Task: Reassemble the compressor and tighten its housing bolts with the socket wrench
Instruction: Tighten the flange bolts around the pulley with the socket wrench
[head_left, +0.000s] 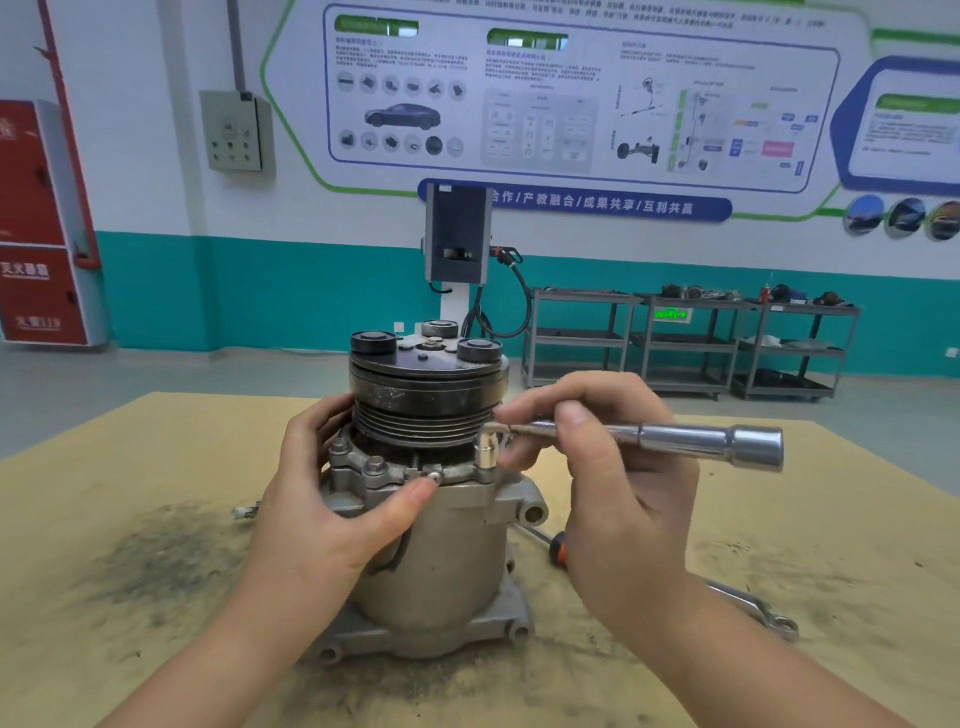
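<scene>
Two hands | left hand grips compressor | right hand grips socket wrench | bolt hidden

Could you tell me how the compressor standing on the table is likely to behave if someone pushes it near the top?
The compressor looks like solid cast metal, so probably heavy and stiff. It stands on end with the wide pulley on top, so a high push might tip it. The left hand grips its housing, likely steadying it.

We see our left hand and right hand bare, ungloved, forearms without sleeves, nails short.
</scene>
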